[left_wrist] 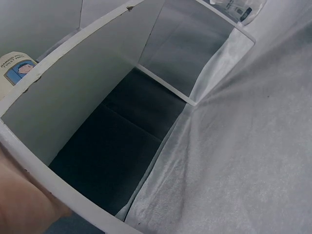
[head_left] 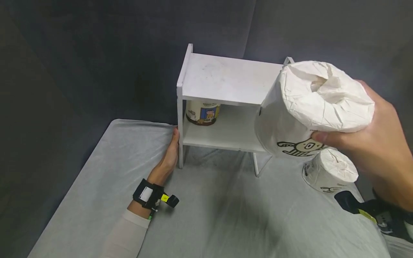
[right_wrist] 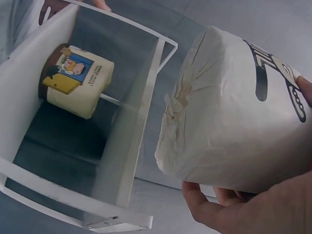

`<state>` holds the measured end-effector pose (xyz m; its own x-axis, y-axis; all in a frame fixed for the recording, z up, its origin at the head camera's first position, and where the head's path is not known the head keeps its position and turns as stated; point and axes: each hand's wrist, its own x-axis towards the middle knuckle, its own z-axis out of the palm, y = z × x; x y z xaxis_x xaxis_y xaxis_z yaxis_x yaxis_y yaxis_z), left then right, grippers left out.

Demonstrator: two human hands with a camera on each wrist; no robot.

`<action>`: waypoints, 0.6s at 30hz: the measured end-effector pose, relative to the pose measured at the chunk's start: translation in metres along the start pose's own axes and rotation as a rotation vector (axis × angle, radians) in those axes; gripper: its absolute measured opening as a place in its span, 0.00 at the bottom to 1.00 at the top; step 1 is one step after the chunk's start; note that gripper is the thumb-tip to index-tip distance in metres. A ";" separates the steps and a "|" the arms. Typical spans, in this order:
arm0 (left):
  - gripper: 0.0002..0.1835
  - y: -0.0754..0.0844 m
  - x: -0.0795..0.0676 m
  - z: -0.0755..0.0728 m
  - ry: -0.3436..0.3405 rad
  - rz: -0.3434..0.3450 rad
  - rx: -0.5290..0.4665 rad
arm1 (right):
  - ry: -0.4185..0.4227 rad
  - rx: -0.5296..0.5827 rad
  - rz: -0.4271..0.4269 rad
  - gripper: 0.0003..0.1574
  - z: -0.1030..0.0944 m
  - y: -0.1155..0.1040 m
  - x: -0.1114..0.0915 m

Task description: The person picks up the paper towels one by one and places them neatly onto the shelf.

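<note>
My right hand grips a large white paper-wrapped toilet roll with a cartoon animal printed on its side, held up in front of the right end of a white two-tier shelf. In the right wrist view the wrapped roll is apart from the shelf, with fingers under it. My left hand rests against the shelf's left side panel, its fingers partly hidden behind the panel. On the lower board, at the left end, stands a cream toilet roll with a colourful picture.
Another white wrapped roll stands on the grey cloth-covered table, right of the shelf and below my right hand. A thin white wire leg supports the shelf's right end. Dark grey fabric hangs behind the table.
</note>
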<state>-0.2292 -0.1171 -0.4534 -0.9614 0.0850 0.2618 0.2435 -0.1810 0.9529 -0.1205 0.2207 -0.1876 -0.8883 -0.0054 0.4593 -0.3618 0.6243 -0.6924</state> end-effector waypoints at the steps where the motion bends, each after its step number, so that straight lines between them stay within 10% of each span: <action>1: 0.60 0.000 0.000 0.000 -0.001 -0.005 0.001 | -0.001 -0.015 0.002 0.58 0.000 -0.002 0.002; 18: 0.63 0.001 -0.003 -0.003 0.000 -0.068 0.002 | -0.075 0.175 0.037 0.52 0.030 -0.042 0.042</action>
<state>-0.2268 -0.1201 -0.4537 -0.9758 0.0966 0.1960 0.1775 -0.1731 0.9688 -0.1510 0.1709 -0.1561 -0.9181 -0.0471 0.3935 -0.3663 0.4797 -0.7973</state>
